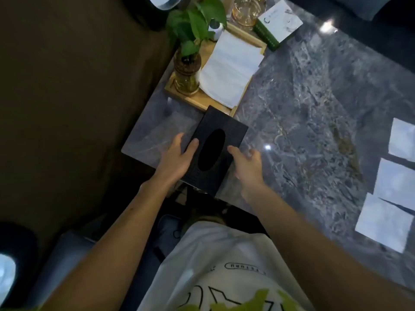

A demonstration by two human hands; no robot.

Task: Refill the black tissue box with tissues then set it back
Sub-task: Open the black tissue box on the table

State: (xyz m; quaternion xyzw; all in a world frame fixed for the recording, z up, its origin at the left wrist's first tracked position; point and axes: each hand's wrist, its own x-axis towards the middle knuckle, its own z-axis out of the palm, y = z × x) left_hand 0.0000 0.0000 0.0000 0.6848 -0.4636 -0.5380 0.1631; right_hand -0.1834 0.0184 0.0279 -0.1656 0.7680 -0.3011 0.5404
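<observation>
The black tissue box [221, 122] lies on the grey marble table [314, 113] near its front left corner, its dark oval slot facing up with no tissue showing in it. My left hand [177, 158] holds the box's left side, thumb resting on the top face. At the box's right edge is my right hand [248, 163], its thumb tip at the edge and its fingers spread, not closed around the box. Just behind the box, a stack of white tissues [229, 66] lies on a wooden tray [197, 102].
A plant in a glass jar [187, 75] stands on the tray's left side. Behind the tray are a green and white box [278, 23] and an amber glass [247, 10]. Three white sheets [395, 180] lie at the table's right. The table edge runs under my forearms.
</observation>
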